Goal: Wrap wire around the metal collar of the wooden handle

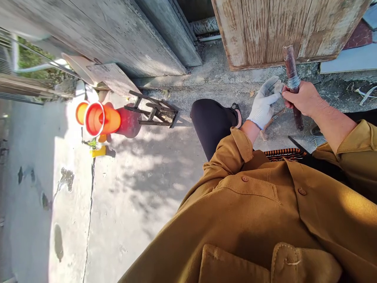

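My right hand [304, 98], bare, is wrapped around a dark wooden stick [290, 65]. Silvery wire [293, 81] is wound in several turns around the stick's middle, just above my fingers. My left hand [263, 102] wears a white knitted glove and is closed beside the stick. Its fingertips meet near the coil and my right thumb, where a thin end of the wire seems to be pinched. Below my hands, partly hidden by my shirt, is the rim of an orange and black woven basket [284, 153].
A weathered wooden board [265, 35] leans beyond my hands, with grey panels [118, 35] to its left. A small dark wooden stool [156, 112] stands on the concrete floor [141, 177], near orange buckets [98, 118] and a red rounded container [131, 122].
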